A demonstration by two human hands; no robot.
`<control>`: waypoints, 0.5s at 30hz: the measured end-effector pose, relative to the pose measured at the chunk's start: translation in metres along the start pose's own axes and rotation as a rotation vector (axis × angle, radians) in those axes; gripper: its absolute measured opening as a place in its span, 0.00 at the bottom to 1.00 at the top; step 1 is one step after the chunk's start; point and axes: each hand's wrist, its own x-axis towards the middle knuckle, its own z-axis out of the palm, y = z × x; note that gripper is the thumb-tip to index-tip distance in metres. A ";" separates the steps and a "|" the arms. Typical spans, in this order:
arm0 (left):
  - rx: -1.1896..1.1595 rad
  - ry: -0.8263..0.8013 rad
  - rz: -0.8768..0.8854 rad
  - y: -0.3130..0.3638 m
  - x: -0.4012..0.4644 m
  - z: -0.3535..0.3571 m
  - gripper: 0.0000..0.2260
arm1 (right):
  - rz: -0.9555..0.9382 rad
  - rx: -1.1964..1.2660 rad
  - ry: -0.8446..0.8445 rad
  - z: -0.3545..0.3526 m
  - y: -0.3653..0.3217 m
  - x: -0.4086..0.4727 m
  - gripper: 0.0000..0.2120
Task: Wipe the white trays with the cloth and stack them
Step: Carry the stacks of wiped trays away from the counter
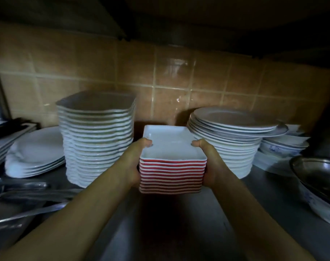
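A stack of several square trays (172, 146), white inside and red outside, sits between my two hands above a steel shelf (226, 213). My left hand (136, 159) grips the stack's left side, thumb hooked over the top tray's rim. My right hand (208, 161) grips the right side the same way. Whether the stack's bottom touches the shelf cannot be told. No cloth is in sight.
A tall stack of white wavy-edged plates (97, 138) stands just left. A stack of round white plates (230, 140) stands right, with blue-patterned bowls (284, 146) and a steel bowl (316, 174) beyond. Oval plates (36, 155) and steel ladles (28, 191) lie left. Tiled wall (160, 76) behind.
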 end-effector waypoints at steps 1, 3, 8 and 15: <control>0.011 0.015 0.002 0.000 0.002 0.001 0.10 | 0.005 0.016 -0.013 -0.002 0.000 0.004 0.12; 0.032 0.046 0.000 0.000 0.004 0.004 0.10 | 0.009 0.041 -0.037 -0.006 0.000 0.009 0.12; 0.062 0.080 -0.026 0.004 0.008 0.005 0.11 | -0.005 0.077 -0.076 -0.009 0.001 0.017 0.13; 0.082 0.116 -0.100 0.007 0.016 0.003 0.13 | 0.013 0.046 -0.034 -0.009 -0.002 0.023 0.14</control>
